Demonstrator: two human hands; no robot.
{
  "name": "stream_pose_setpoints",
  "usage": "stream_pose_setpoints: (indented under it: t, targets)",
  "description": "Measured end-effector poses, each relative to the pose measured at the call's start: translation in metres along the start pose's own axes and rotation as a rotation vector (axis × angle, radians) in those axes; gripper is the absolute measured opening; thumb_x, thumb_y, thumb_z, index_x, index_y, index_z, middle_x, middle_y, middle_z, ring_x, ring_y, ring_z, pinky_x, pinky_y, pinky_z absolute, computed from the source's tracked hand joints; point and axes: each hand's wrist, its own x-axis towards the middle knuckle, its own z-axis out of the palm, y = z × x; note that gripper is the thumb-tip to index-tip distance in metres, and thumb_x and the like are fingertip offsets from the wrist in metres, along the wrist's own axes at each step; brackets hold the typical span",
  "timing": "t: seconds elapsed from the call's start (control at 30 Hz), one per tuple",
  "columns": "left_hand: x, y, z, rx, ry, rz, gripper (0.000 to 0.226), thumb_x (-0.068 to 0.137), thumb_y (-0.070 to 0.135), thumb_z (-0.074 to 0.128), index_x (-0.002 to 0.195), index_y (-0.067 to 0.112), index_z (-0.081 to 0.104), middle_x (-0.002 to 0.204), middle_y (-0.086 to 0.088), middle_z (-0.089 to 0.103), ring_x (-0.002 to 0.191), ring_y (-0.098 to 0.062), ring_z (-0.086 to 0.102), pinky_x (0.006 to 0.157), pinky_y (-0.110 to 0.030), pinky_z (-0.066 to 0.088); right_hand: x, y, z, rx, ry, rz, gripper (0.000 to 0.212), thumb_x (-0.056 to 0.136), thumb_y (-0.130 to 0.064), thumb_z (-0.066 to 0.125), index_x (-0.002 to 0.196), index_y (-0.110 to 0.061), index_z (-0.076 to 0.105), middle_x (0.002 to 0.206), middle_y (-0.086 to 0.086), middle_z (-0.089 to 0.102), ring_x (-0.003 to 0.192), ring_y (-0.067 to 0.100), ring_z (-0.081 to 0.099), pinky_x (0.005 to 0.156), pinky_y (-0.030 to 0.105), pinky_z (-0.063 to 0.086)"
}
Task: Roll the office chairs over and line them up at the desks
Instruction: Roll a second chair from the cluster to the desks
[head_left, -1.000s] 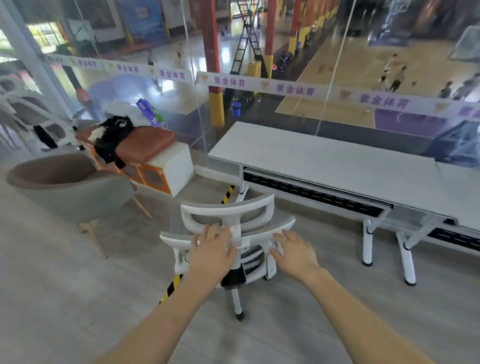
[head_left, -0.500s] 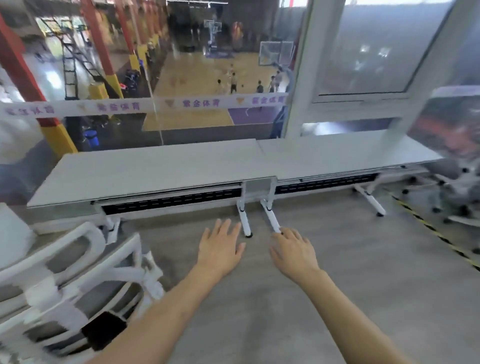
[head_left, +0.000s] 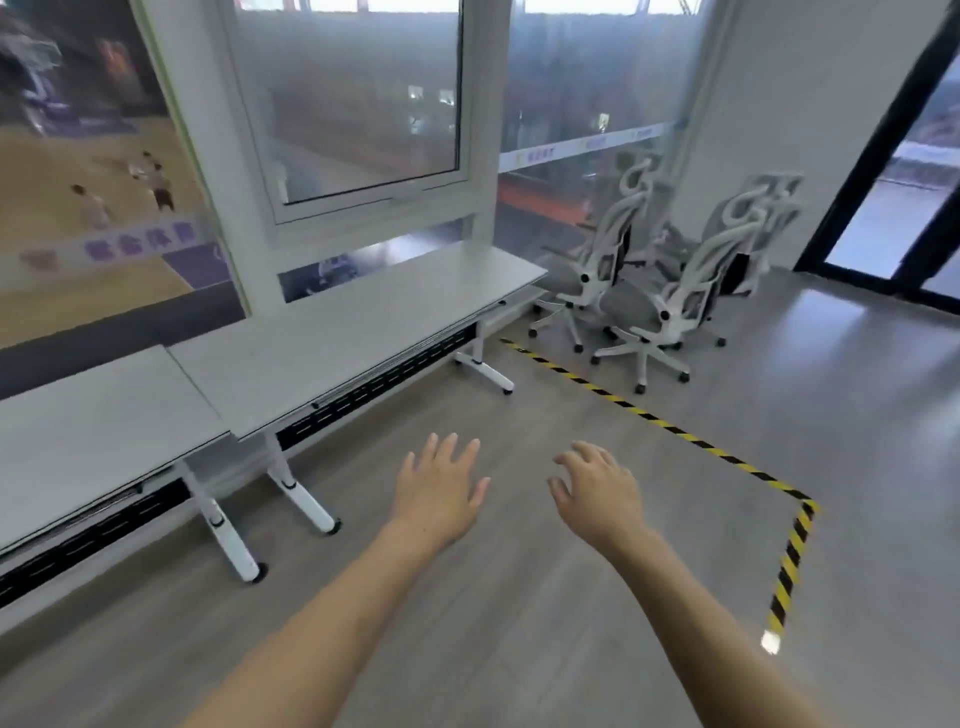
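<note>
Two white-framed office chairs with grey mesh stand together in the far right corner, the nearer chair (head_left: 670, 306) in front and the second chair (head_left: 592, 270) behind it, closer to the window. Two white desks run along the glass wall: the left desk (head_left: 78, 431) and the right desk (head_left: 363, 322), set end to end. My left hand (head_left: 441, 488) and my right hand (head_left: 597, 488) hover over the bare floor in front of the desks, fingers spread, holding nothing. Both are far from the chairs.
Yellow-and-black tape (head_left: 675, 431) marks a line on the floor from the right desk's leg toward the right, then turns at a corner (head_left: 802, 512). A dark door frame (head_left: 872, 156) stands at the far right. Grey floor stretches between me and the chairs.
My hands have left the chair they were pushing, which is out of view now. The view has swung right along the desks to the two chairs in the corner.
</note>
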Motion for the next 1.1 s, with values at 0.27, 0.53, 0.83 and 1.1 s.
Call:
stream_pose_setpoints:
  t: [0.27, 0.53, 0.83, 1.1]
  targets:
    - [0.238, 0.074, -0.013, 0.004, 0.0, 0.193, 0.063, 0.106, 0.056, 0.035, 0.163, 0.033, 0.022, 0.171, -0.002, 0.023, 0.159, -0.026, 0.015, 0.123, -0.048, 0.021, 0.162, 0.121, -0.015, 0.007, 0.05, 0.218, 0.039, 0.102, -0.044, 0.051, 0.135, -0.025, 0.061, 0.153, -0.001, 0.048, 0.144, 0.02, 0.04, 0.11, 0.041, 0.041]
    - [0.434, 0.206, -0.032, 0.05, -0.025, 0.456, 0.063, 0.107, 0.056, 0.035, 0.163, 0.03, 0.022, 0.17, -0.003, 0.025, 0.158, -0.027, 0.017, 0.124, -0.05, 0.024, 0.272, 0.258, -0.054, -0.005, 0.121, 0.444, 0.041, 0.102, -0.041, 0.052, 0.138, -0.022, 0.06, 0.154, 0.002, 0.047, 0.144, 0.022, 0.04, 0.11, 0.042, 0.043]
    - [0.611, 0.383, 0.007, 0.08, -0.001, 0.64, 0.065, 0.106, 0.059, 0.032, 0.163, 0.031, 0.02, 0.171, -0.003, 0.022, 0.159, -0.028, 0.013, 0.125, -0.052, 0.022, 0.378, 0.458, -0.065, -0.01, 0.198, 0.564, 0.04, 0.101, -0.042, 0.053, 0.137, -0.025, 0.06, 0.157, 0.005, 0.044, 0.147, 0.022, 0.035, 0.112, 0.042, 0.042]
    - [0.769, 0.546, 0.028, 0.046, 0.014, 0.573, 0.063, 0.106, 0.056, 0.033, 0.163, 0.029, 0.024, 0.171, -0.003, 0.024, 0.159, -0.026, 0.015, 0.125, -0.049, 0.023, 0.503, 0.667, -0.11, -0.036, 0.175, 0.524, 0.042, 0.102, -0.042, 0.05, 0.14, -0.025, 0.056, 0.157, 0.003, 0.043, 0.147, 0.021, 0.034, 0.113, 0.042, 0.04]
